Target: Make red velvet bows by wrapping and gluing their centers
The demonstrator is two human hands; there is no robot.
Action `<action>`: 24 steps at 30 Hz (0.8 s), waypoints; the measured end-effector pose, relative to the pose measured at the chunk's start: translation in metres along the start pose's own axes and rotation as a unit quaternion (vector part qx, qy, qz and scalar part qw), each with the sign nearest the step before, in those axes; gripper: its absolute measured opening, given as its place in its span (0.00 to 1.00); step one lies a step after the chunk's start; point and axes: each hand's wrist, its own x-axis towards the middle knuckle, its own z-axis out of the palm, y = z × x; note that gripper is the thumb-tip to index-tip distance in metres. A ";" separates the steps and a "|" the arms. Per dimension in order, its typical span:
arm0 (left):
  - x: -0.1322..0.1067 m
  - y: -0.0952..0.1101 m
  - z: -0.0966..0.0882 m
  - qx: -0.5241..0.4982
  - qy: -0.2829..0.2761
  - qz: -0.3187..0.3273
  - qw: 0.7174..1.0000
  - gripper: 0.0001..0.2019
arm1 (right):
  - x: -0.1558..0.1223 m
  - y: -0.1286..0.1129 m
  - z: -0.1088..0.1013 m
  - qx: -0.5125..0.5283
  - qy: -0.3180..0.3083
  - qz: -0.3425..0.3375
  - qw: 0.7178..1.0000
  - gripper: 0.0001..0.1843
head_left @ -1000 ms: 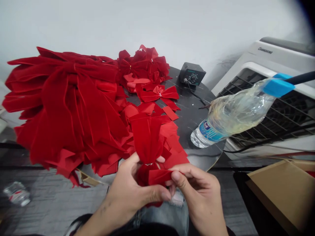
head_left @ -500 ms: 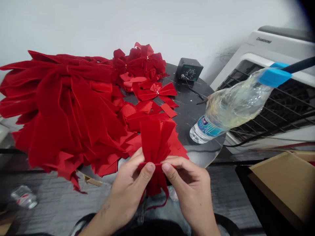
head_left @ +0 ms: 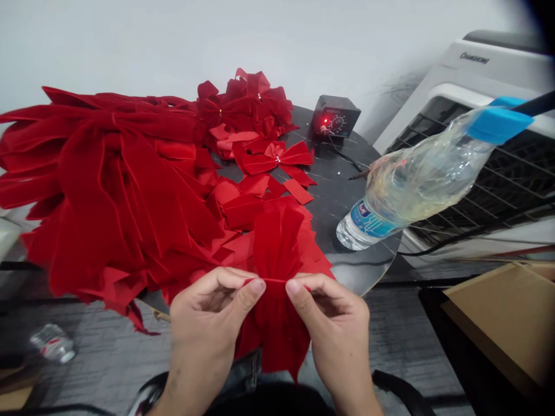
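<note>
Both my hands hold a gathered piece of red velvet ribbon in front of me, its loops standing up and its tails hanging down. My left hand and my right hand pinch it at the middle between thumbs and fingers. A thin red band runs across the gathered waist between my thumbs. Just beyond my hands lie loose red velvet strips. A heap of large red velvet bows lies to the left.
A black round tabletop holds smaller red bows and a black dial control box with a lit red lamp. A plastic bottle with a blue grip sits before a white grilled appliance. A cardboard box stands lower right.
My hands have drawn apart and the velvet is spread wider, with the thin band now stretched across its waist. The control box's red lamp now shows lit.
</note>
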 end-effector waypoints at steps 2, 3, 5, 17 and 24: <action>-0.001 -0.001 0.000 -0.018 0.001 -0.009 1.000 0.10 | 0.000 0.001 0.000 0.014 -0.002 0.007 1.000 0.10; -0.001 -0.002 0.000 -0.028 -0.002 -0.018 0.999 0.11 | 0.000 0.001 0.000 0.023 -0.004 0.010 1.000 0.10; -0.001 -0.003 0.000 -0.047 -0.011 -0.037 0.998 0.13 | 0.001 0.003 0.000 0.040 -0.009 0.018 0.999 0.09; -0.006 -0.006 0.000 -0.072 -0.009 -0.054 0.996 0.15 | 0.002 0.010 0.000 0.106 0.007 0.046 0.993 0.07; -0.019 0.005 -0.008 0.008 0.016 -0.024 1.000 0.13 | 0.000 0.004 0.002 0.097 -0.002 0.029 0.995 0.06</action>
